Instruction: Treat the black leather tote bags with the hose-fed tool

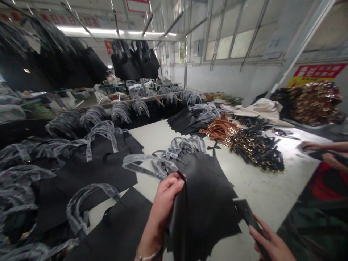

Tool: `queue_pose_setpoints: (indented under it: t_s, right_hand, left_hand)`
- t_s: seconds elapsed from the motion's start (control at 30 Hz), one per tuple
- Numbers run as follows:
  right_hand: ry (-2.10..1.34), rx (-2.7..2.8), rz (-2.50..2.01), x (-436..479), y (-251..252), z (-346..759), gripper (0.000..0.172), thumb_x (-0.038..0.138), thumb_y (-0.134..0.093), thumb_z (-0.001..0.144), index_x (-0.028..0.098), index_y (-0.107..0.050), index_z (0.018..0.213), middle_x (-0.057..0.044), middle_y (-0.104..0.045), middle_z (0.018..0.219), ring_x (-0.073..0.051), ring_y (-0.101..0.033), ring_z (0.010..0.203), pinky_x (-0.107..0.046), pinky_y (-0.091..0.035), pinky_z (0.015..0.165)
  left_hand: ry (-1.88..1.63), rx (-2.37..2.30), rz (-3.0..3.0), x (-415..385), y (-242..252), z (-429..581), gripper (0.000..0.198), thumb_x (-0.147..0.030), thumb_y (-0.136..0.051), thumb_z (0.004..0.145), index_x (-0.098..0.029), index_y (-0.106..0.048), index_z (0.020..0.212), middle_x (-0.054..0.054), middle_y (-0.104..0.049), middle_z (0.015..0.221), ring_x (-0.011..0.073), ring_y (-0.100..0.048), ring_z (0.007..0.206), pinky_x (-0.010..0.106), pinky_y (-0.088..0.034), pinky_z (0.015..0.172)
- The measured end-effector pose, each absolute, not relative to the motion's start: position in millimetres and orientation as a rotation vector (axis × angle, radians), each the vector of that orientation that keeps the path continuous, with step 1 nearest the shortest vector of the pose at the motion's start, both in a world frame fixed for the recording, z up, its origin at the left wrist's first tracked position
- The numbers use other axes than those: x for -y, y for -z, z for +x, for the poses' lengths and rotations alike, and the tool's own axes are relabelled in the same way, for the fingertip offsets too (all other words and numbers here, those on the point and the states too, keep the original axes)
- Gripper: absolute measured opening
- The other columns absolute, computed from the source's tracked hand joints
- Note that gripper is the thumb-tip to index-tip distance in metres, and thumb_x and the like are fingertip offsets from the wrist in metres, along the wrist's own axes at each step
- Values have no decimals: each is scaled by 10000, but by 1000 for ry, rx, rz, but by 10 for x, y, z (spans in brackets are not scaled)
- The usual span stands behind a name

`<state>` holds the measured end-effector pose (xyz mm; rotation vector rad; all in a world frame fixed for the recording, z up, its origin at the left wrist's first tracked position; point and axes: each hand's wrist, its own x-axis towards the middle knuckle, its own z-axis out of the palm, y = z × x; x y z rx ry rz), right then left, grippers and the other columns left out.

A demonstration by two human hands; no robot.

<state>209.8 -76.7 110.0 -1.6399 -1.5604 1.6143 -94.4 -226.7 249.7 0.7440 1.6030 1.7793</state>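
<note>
My left hand (pixel 165 197) is closed on the top edge of a black bag panel (pixel 179 224), thumb pressed down beside a thin black strip. A plastic-wrapped handle (pixel 146 165) sticks out to the left behind that hand. Under and beside the held panel lies a stack of black bag panels (pixel 206 195), with wrapped handles (pixel 187 145) at its far end. My right hand (pixel 272 241), at the lower right, is closed around a flat black strip (pixel 246 214). The strip's far end is near the stack's right edge; whether they touch I cannot tell.
More black panels (pixel 108 166) with wrapped handles cover the left side. Brown straps (pixel 221 128) and black straps (pixel 255 148) with gold clasps lie heaped on the pale table (pixel 272 188). Another person's hands (pixel 333 159) are at the right. Black bags (pixel 130 63) hang overhead.
</note>
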Motion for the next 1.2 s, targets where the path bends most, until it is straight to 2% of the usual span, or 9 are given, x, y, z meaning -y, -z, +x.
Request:
queue_pose_setpoints:
  t_s: [0.1,0.17,0.23,0.3,0.43,0.57,0.7,0.83,1.2]
  right_hand:
    - [-1612,1565,-1604,721,-1114,2168,994,641,-701,651,124,-398,1444,73,-535,490,-173,-529,435,-265,-402,408]
    - [-1604,1604,-1580,677,-1134,2208,953,618,-703,682,147,-395,1451,70,-544,515,-170,-535,448,-263,-408,418]
    - [-1595,1660,-1569,650,-1176,2217,920,603,-706,697,155,-411,1445,59,-562,553,-169,-548,470,-261,-416,427]
    - [-1613,1711,-1555,656,-1221,2178,901,588,-709,702,147,-430,1436,41,-590,608,-168,-560,490,-259,-424,430]
    - [-1739,1837,-1550,752,-1186,1975,851,561,-686,728,145,-444,1431,18,-624,675,-152,-565,488,-246,-428,415]
    - [-1905,1989,-1477,854,-955,1697,810,528,-623,781,144,-399,1459,53,-571,579,-144,-555,442,-232,-424,391]
    - [-1968,2051,-1460,860,-782,1430,796,494,-623,783,112,-413,1450,39,-577,614,-130,-540,408,-221,-400,337]
    - [-1964,2079,-1439,805,-764,1216,743,480,-593,822,132,-410,1453,12,-615,704,-114,-547,426,-221,-427,361]
    - [-1983,2347,-1390,893,-900,1200,792,497,-602,771,117,-439,1447,41,-595,602,-118,-545,397,-207,-418,333]
  left_hand:
    - [-1541,-2115,979,1843,-2213,-760,334,-383,-520,871,-187,-524,599,70,-614,869,219,-592,907,358,-447,878]
    - [-1391,-2250,1036,1623,-1822,-597,314,-359,-432,932,-182,-584,722,111,-621,1020,239,-582,1023,379,-444,921]
    - [-1259,-2320,1085,1575,-1382,-428,238,-304,-443,935,-150,-620,971,168,-543,1270,270,-501,1213,403,-424,988]
    - [-1164,-2332,1169,1720,-987,-274,245,-233,-442,932,-144,-590,1106,165,-531,1303,256,-497,1229,401,-430,1004]
    - [-936,-2351,1343,2265,-458,-33,249,-124,-424,917,-188,-602,1078,86,-631,1105,207,-592,1047,374,-489,950]
    - [-700,-2571,1469,2588,-119,119,360,-123,-510,876,-177,-561,1228,121,-516,1348,278,-479,1249,493,-420,1056]
    - [-640,-2591,1602,2644,85,159,448,-160,-505,889,-198,-490,1336,108,-428,1453,283,-395,1343,522,-399,1083]
    - [-622,-2585,1628,2636,116,150,441,-206,-503,906,-189,-484,1346,119,-424,1462,279,-377,1361,517,-387,1098]
    - [-668,-2590,1620,2625,126,171,415,-306,-446,961,-167,-494,1349,120,-428,1466,249,-367,1372,477,-359,1128]
